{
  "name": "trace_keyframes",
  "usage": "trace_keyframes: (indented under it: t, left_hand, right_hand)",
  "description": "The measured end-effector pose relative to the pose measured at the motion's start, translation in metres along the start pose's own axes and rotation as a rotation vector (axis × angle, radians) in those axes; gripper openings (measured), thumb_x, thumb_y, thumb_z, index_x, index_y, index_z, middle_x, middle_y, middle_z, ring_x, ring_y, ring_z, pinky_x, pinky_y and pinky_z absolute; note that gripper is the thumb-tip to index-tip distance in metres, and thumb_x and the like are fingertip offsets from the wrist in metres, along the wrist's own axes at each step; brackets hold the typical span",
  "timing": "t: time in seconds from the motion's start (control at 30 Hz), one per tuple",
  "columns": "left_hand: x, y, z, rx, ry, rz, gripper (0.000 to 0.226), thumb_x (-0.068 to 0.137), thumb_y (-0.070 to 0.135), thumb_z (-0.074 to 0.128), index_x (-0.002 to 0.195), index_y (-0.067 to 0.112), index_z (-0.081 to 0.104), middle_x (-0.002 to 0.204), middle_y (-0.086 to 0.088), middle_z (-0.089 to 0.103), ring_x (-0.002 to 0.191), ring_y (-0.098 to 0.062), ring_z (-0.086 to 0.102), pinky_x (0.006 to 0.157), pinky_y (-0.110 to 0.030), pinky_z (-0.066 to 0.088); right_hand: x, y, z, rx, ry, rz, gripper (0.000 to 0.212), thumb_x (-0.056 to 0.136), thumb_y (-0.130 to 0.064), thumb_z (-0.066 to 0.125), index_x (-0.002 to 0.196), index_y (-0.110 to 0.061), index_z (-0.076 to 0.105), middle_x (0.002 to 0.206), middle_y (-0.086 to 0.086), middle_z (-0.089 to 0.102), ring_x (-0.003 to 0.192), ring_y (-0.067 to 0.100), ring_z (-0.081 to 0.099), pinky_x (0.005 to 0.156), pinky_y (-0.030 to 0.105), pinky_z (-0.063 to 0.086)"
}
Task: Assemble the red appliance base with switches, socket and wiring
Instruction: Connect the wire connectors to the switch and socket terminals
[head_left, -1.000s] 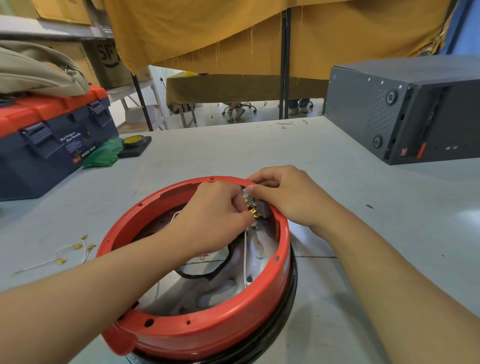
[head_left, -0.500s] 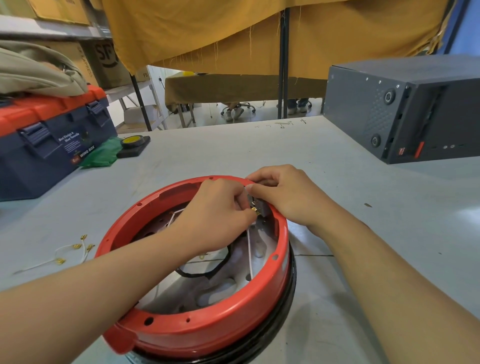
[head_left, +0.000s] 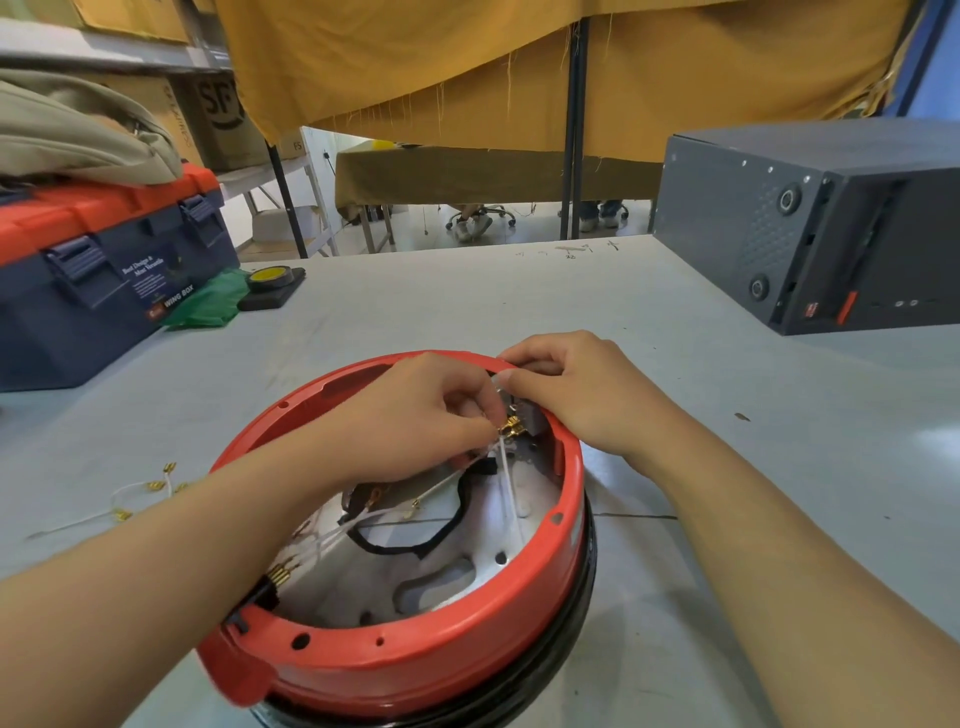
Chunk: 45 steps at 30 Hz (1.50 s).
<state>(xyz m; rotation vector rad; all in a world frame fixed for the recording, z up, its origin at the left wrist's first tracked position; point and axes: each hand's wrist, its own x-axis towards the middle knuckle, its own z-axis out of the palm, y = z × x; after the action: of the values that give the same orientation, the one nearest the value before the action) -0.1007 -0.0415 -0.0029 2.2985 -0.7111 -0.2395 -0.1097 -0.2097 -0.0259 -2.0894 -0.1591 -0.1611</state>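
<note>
The round red appliance base (head_left: 415, 660) lies upside down on the grey table, its white inner plate and a black cable visible inside. My left hand (head_left: 415, 421) reaches into the ring and pinches a white wire with a brass terminal (head_left: 511, 427) at the far right inner wall. My right hand (head_left: 587, 395) grips the rim there, fingers curled around the dark switch part (head_left: 535, 418) mounted in the wall. More white wires with brass ends (head_left: 283, 574) lie at the ring's near left side.
Loose white wires with brass terminals (head_left: 150, 488) lie on the table to the left. A blue and red toolbox (head_left: 104, 270), green bag and yellow tape roll (head_left: 270, 275) stand at the back left. A dark grey computer case (head_left: 810, 223) sits at the back right.
My left hand has shifted slightly, and the brass terminal shows more clearly at the switch. The base and my right hand stay where they were.
</note>
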Motion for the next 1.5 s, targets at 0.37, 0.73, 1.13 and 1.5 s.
trace_keyframes:
  t: [0.37,0.73,1.13,1.5]
  left_hand:
    - [-0.004,-0.003,-0.002,0.207,0.073,0.176,0.008,0.083,0.015,0.067,0.083,0.02,0.072,0.053,0.014,0.057,0.051,0.002,0.051,0.052,-0.006,0.035]
    - [-0.004,-0.008,0.001,0.451,0.106,0.284,0.01,0.088,0.024,0.059,0.087,0.028,0.068,0.066,0.012,0.059,0.058,-0.004,0.05,0.058,-0.03,0.044]
    - [-0.002,-0.008,0.008,0.431,0.17,0.308,0.008,0.085,0.018,0.059,0.084,0.022,0.066,0.062,0.007,0.058,0.058,-0.008,0.051,0.058,-0.038,0.047]
    - [-0.001,-0.007,0.004,0.33,0.206,0.212,0.004,0.08,0.024,0.069,0.083,0.023,0.068,0.065,0.01,0.061,0.064,-0.005,0.056,0.064,-0.028,0.047]
  right_hand:
    - [0.001,0.001,0.001,-0.014,-0.006,-0.002,0.018,0.09,-0.022,0.061,0.104,-0.019,0.072,0.076,-0.009,0.067,0.063,0.001,0.058,0.068,0.022,0.044]
    - [0.0,0.0,0.0,-0.018,-0.011,-0.002,0.019,0.091,-0.022,0.06,0.107,-0.018,0.071,0.072,-0.011,0.066,0.061,0.001,0.059,0.067,0.021,0.045]
    - [-0.002,0.0,0.002,-0.008,0.029,0.013,0.018,0.091,-0.025,0.061,0.103,-0.021,0.073,0.069,-0.015,0.065,0.062,-0.003,0.058,0.066,0.016,0.042]
    - [-0.001,0.0,0.002,-0.028,0.026,0.002,0.016,0.09,-0.024,0.061,0.1,-0.021,0.074,0.054,-0.017,0.061,0.056,-0.004,0.057,0.063,0.016,0.04]
